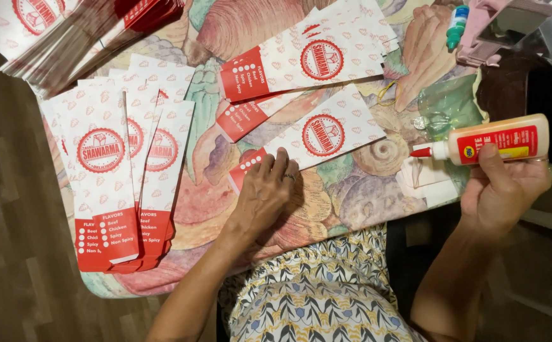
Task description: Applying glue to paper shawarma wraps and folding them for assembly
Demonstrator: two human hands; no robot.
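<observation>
My left hand [264,193] lies flat, fingers together, on the red end of a white and red printed paper sleeve [317,136] lying slantwise on the table. My right hand [503,187] grips a pale glue bottle [494,142] with a red label and a red nozzle. The bottle is held sideways, its tip pointing left toward the sleeve, a little apart from it.
A fanned stack of the same sleeves [121,171] lies at the left, more sleeves [304,60] behind, another pile [67,31] at the top left. A small green-capped bottle [456,25] and a pink object [498,25] sit at the back right. The table [352,196] has a shell-patterned cloth.
</observation>
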